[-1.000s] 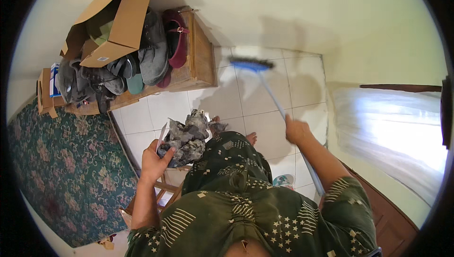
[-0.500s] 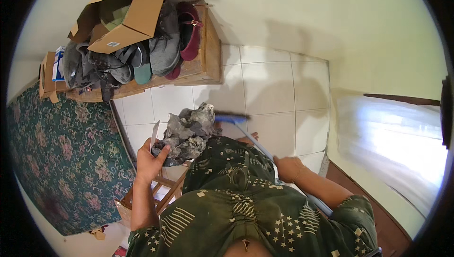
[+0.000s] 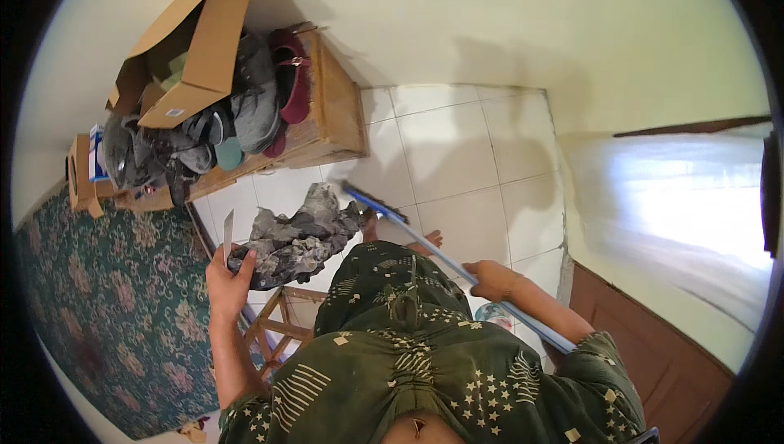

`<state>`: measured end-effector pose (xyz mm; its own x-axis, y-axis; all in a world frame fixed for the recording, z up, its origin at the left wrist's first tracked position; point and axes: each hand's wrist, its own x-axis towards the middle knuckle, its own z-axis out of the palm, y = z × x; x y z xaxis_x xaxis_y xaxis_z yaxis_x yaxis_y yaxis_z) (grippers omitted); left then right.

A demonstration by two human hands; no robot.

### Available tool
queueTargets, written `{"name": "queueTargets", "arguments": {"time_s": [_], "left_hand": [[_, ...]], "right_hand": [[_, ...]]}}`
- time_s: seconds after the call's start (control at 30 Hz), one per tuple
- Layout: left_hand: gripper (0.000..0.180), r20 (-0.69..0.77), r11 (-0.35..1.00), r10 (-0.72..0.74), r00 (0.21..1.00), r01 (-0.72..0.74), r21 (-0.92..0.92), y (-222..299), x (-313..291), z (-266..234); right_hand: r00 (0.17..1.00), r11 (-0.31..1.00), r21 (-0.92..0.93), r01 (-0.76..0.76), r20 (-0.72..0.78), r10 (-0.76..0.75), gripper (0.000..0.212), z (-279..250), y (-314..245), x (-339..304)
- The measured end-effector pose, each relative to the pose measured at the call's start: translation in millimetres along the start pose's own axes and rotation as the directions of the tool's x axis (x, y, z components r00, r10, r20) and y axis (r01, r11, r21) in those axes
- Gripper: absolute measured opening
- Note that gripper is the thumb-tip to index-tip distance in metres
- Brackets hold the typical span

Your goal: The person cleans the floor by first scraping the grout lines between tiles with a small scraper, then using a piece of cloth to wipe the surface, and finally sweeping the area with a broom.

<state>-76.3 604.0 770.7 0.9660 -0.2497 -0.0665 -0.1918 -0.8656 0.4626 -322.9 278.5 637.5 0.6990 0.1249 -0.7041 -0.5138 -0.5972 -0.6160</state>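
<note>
The person stands on the near side of a wooden cabinet (image 3: 339, 113), and both hands are busy. In front of the cabinet, the left hand (image 3: 229, 281) is closed on one edge of a crumpled grey bundle (image 3: 298, 236), thumb laid over it, with a thin white strip (image 3: 228, 233) poking up by the fingers. The bundle spreads out from that hand toward the cabinet's right end. Further to the cabinet's right, the right hand (image 3: 494, 282) is curled around the pale blue handle of a broom (image 3: 445, 263), which slants back toward the cabinet. Its blue head (image 3: 374, 202) is near the cabinet's right end, just beside the bundle; from here I can't tell whether they touch, or whether the bristles meet the tiled floor (image 3: 457, 158). On top of the cabinet I see grey shoes (image 3: 257, 122), a maroon strapped shoe (image 3: 299, 101) and an open cardboard box (image 3: 214, 56) tilted over them. A dark green floral mattress (image 3: 122, 313) is at the cabinet's near left, and a bright white curtain (image 3: 678, 215) hangs well off to its right.
</note>
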Motion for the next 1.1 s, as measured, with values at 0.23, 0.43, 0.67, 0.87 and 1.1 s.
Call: {"name": "queueTargets", "arguments": {"time_s": [0.23, 0.43, 0.67, 0.87, 1.1], "left_hand": [[0.027, 0.193, 0.989, 0.148, 0.970, -0.150, -0.005, 37.6, 19.1, 3.1], [0.035, 0.391, 0.974, 0.225, 0.892, -0.196, -0.115, 76.4, 55.3, 10.1], [0.029, 0.656, 0.967, 0.248, 0.712, -0.220, -0.127, 110.4, 103.5, 49.5], [0.033, 0.852, 0.982, 0.187, 0.489, -0.074, -0.174, 115.0, 139.5, 112.2], [0.033, 0.912, 0.952, 0.291, 0.290, -0.180, -0.247, 143.8, 177.2, 144.2]], "right_hand": [[0.961, 0.917, 0.398, 0.030, -0.265, 0.084, 0.038, 9.2, 39.8, -9.2], [0.933, 0.057, 0.984, 0.171, -0.181, 0.312, 0.012, 27.4, 25.3, 58.6], [0.834, 0.171, 0.976, 0.138, -0.207, 0.512, 0.017, 112.2, 56.2, 27.6], [0.752, -0.194, 0.981, 0.008, 0.122, 0.648, 0.012, 184.7, -15.1, -79.1], [0.665, -0.043, 0.965, 0.259, -0.146, 0.733, 0.017, 83.1, -54.7, 6.1]]}}
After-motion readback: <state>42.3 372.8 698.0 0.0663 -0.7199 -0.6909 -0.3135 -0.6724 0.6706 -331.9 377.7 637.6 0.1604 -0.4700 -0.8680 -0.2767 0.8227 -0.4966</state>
